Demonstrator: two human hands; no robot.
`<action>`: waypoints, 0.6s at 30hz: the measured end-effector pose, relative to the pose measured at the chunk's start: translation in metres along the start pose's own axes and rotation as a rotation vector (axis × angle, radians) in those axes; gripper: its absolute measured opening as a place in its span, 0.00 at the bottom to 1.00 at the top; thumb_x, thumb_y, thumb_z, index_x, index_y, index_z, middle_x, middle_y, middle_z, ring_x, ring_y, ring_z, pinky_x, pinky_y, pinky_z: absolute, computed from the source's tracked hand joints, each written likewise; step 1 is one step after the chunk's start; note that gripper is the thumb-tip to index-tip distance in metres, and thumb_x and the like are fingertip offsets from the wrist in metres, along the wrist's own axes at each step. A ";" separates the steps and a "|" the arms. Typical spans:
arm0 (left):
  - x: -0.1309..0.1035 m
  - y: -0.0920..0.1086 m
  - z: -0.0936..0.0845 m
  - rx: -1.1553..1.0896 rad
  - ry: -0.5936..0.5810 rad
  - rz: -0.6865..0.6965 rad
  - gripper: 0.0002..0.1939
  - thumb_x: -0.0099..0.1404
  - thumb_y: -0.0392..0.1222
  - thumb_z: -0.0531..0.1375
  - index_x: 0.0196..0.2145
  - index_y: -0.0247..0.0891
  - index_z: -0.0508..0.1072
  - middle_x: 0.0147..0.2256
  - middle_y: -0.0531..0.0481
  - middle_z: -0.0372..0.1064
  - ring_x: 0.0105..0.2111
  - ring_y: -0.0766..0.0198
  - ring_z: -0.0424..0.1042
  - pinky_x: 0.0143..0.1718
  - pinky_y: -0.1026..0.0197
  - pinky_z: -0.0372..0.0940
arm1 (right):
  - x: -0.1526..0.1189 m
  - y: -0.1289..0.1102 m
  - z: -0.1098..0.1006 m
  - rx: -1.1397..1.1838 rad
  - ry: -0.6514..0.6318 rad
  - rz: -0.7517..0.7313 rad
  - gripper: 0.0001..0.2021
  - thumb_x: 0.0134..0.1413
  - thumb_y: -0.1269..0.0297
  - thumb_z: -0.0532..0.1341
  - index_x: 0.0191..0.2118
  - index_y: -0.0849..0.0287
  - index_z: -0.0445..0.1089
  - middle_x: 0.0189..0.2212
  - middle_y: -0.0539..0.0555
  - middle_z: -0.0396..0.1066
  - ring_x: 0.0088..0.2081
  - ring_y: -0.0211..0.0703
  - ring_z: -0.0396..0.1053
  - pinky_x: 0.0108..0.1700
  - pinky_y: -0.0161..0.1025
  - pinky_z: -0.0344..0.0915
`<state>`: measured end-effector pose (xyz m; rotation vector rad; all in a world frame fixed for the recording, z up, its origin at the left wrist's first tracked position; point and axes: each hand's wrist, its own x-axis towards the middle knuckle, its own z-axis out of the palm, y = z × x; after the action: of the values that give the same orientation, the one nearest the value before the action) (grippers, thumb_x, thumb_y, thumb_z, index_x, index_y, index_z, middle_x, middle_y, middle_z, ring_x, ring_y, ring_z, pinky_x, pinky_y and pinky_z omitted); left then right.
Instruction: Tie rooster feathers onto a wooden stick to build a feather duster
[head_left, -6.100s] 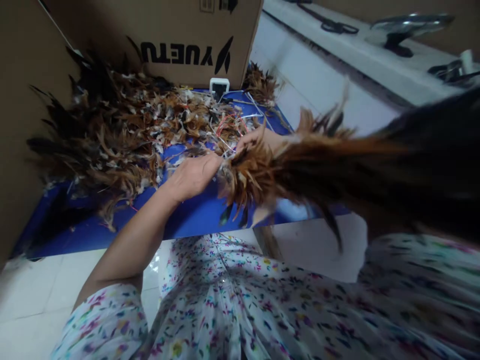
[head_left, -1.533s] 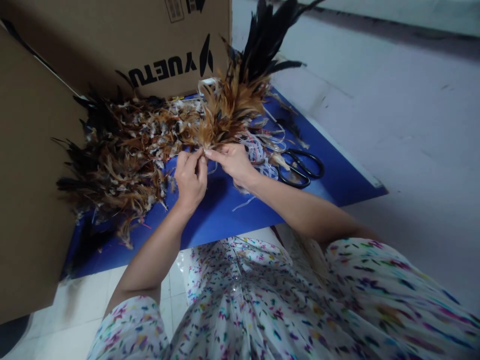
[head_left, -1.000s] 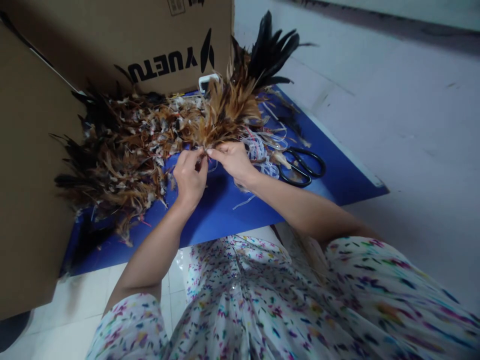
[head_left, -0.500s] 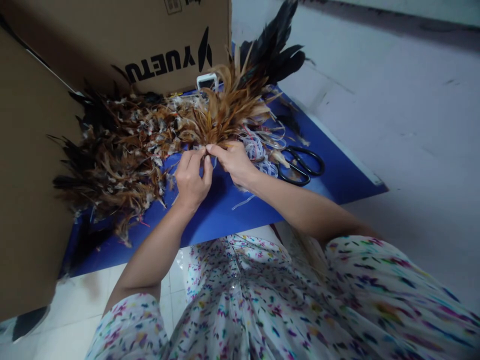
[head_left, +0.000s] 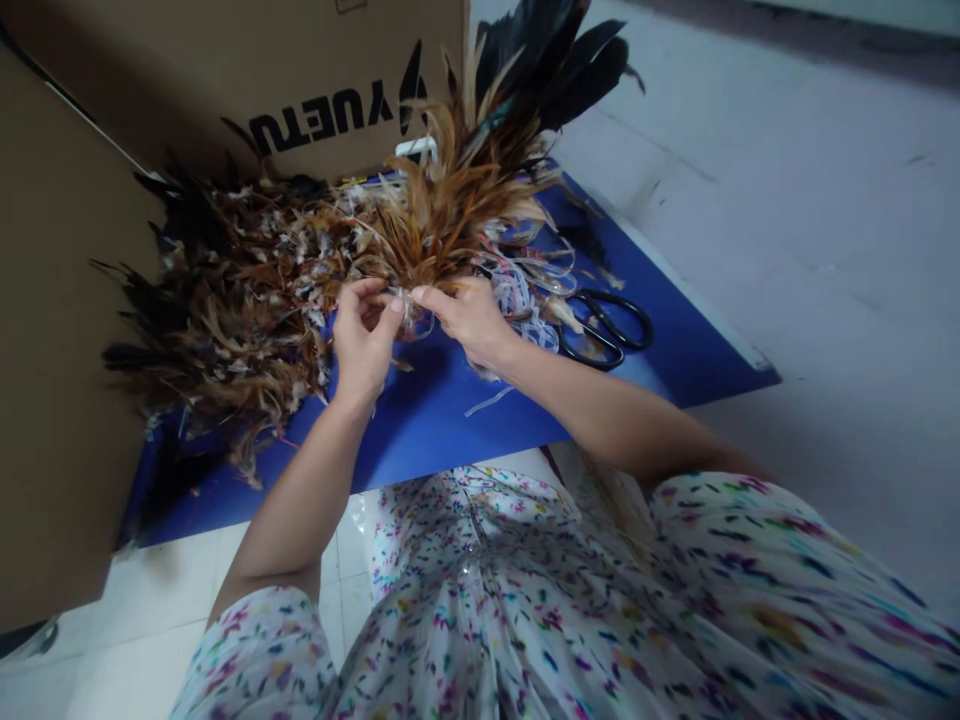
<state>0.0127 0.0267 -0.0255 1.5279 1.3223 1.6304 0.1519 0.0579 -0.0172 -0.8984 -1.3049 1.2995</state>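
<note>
A bunch of brown and black feathers (head_left: 442,215) fans upward and away from me, its long dark plumes at the upper right. My right hand (head_left: 474,318) is closed in a pinch at the base of this bunch. Just to the left, my left hand (head_left: 364,335) has thumb and forefinger close together at the same base, seemingly on a thin clear strip (head_left: 424,330) that loops below the feathers. The exact contact at the fingertips is too small to make out. Beside my right wrist lies a tangle of clear plastic strips (head_left: 517,295).
Black-handled scissors (head_left: 619,318) lie on the blue board (head_left: 465,440) at right. Many small feather bunches (head_left: 232,300) are heaped at left. A white-framed object (head_left: 417,150) stands behind the feathers. Cardboard boxes (head_left: 187,80) enclose the back and left; a pale wall (head_left: 787,230) borders the right.
My left hand has turned and shifted slightly left, its fingers drawing back from the right fingertips. My right hand keeps its pinch, and the feather bunch stands slightly higher in view.
</note>
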 end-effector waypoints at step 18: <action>0.010 0.015 -0.017 -0.042 -0.316 -0.379 0.23 0.56 0.61 0.66 0.24 0.41 0.66 0.18 0.57 0.50 0.17 0.71 0.49 0.19 0.64 0.48 | -0.004 -0.005 -0.005 0.024 -0.062 0.079 0.14 0.45 0.55 0.65 0.23 0.57 0.61 0.20 0.47 0.59 0.24 0.32 0.56 0.25 0.32 0.55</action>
<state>-0.0020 0.0254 -0.0059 1.3436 1.2962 1.1247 0.1581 0.0540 -0.0139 -0.9070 -1.3099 1.4114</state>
